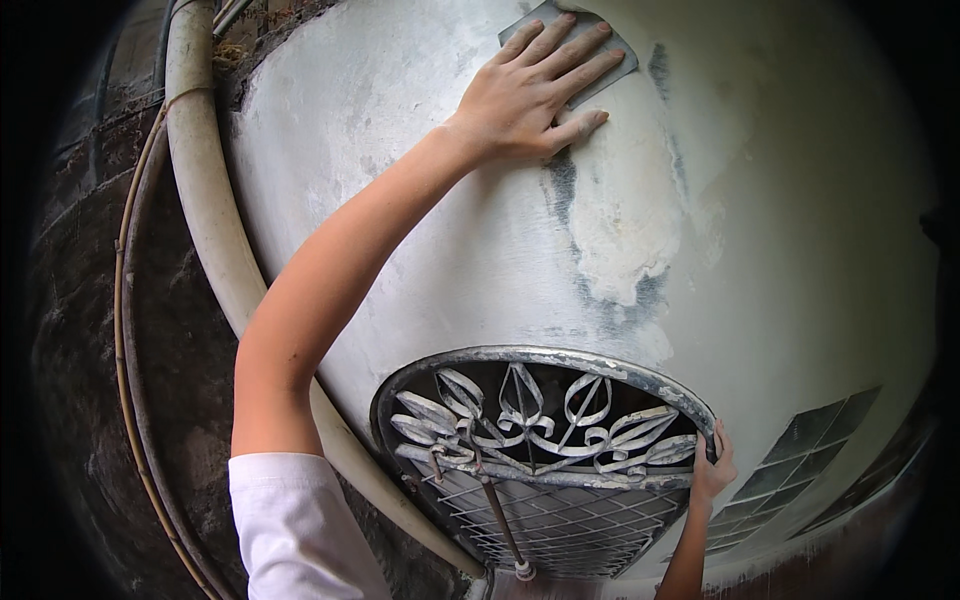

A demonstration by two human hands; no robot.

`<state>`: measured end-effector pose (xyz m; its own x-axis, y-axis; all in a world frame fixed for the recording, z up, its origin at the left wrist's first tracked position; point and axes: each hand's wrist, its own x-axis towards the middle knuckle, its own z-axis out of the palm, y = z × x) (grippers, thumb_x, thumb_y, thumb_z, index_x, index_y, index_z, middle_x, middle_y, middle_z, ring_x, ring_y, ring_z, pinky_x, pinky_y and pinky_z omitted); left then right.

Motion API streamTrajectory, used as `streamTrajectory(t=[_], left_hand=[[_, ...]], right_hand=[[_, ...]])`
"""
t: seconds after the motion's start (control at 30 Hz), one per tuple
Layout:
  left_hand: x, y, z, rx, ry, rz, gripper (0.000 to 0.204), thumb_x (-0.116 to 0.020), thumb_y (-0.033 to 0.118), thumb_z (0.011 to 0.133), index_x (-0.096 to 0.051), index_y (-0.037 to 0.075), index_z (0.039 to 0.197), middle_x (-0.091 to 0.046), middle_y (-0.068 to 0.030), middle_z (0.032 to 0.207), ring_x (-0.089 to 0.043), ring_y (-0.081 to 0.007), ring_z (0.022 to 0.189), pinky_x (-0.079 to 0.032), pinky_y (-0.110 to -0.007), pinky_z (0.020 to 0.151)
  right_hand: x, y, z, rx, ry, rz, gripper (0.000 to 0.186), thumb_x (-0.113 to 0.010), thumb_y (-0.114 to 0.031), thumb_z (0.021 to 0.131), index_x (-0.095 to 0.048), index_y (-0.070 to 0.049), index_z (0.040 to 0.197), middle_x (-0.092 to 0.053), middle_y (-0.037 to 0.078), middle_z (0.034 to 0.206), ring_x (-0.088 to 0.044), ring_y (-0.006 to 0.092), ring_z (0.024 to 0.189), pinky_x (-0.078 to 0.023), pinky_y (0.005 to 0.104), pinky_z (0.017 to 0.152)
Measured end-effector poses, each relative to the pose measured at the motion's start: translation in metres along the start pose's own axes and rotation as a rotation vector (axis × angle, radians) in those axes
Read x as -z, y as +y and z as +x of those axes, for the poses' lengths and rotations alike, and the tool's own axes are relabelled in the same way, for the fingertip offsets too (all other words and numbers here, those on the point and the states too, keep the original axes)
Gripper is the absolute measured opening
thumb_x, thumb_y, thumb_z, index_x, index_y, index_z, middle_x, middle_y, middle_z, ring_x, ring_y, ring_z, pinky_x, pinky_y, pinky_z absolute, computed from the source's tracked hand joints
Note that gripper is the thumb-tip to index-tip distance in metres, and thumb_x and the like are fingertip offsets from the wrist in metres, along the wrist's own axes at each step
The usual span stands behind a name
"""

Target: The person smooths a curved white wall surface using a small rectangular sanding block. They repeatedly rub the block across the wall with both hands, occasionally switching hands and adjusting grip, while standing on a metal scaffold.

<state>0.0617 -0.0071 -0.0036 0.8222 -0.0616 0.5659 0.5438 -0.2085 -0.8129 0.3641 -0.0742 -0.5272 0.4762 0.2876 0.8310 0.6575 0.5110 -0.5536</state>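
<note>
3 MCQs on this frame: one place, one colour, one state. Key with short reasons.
1. Where is the sanding sheet?
A. under the left hand
B. on the grille
C. on the pipe

2. What colour is the person's sleeve?
A. black
B. white
C. red

3. What is the right hand doing?
A. hanging free
B. pressing the wall
C. gripping the grille frame

A: left hand lies flat on it against the wall.
B: sleeve is plain white.
C: right hand curls round the metal grille edge.
</note>
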Motion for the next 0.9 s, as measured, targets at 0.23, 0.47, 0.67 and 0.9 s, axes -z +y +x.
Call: streamTrajectory(t=[0.23, 0.47, 0.67, 0.9], left_hand=[[0.019, -0.128, -0.066, 0.695, 0.275, 0.111, 0.066, -0.032, 0.051, 0.102, -0.029, 0.015, 0.158, -0.022, -0.0125, 0.165, -0.017, -0.036, 0.152, -0.009, -0.047, 0.124], [0.007, 0.005, -0.18, 0.607, 0.073, 0.118, 0.056, -0.035, 0.041, 0.104, -0.033, 0.023, 0.157, -0.022, -0.0056, 0.166, -0.015, -0.0312, 0.153, -0.008, -0.045, 0.125], [0.029, -0.102, -0.154, 0.628, 0.171, 0.053, 0.055, -0.031, 0.045, 0.105, -0.035, 0.024, 0.156, -0.026, -0.0054, 0.164, -0.016, -0.0316, 0.153, -0.009, -0.046, 0.125], [0.004, -0.01, -0.13, 0.423, 0.078, 0.12, 0.058, -0.034, 0.045, 0.103, -0.032, 0.023, 0.157, -0.024, -0.007, 0.165, -0.015, -0.0344, 0.153, -0.006, -0.049, 0.125]], right_hand=[[-0.002, 0.009, -0.004, 0.014, 0.009, -0.067, 0.037, -0.075, 0.0, 0.086, -0.062, 0.001, 0.121, -0.07, 0.017, 0.121, -0.07, 0.0249, 0.111, -0.055, 0.0326, 0.094], [-0.003, 0.013, -0.008, -0.012, 0.03, -0.056, 0.036, -0.074, 0.001, 0.086, -0.062, 0.004, 0.119, -0.07, 0.017, 0.121, -0.069, 0.0279, 0.111, -0.055, 0.0347, 0.095], [-0.001, 0.017, -0.009, -0.024, 0.011, -0.093, 0.037, -0.073, 0.001, 0.088, -0.06, 0.003, 0.123, -0.069, 0.016, 0.124, -0.069, 0.0243, 0.111, -0.055, 0.0335, 0.095], [-0.005, 0.02, -0.01, 0.041, 0.042, -0.123, 0.039, -0.073, 0.0, 0.088, -0.06, 0.004, 0.124, -0.069, 0.017, 0.124, -0.069, 0.0257, 0.111, -0.055, 0.0333, 0.094]])
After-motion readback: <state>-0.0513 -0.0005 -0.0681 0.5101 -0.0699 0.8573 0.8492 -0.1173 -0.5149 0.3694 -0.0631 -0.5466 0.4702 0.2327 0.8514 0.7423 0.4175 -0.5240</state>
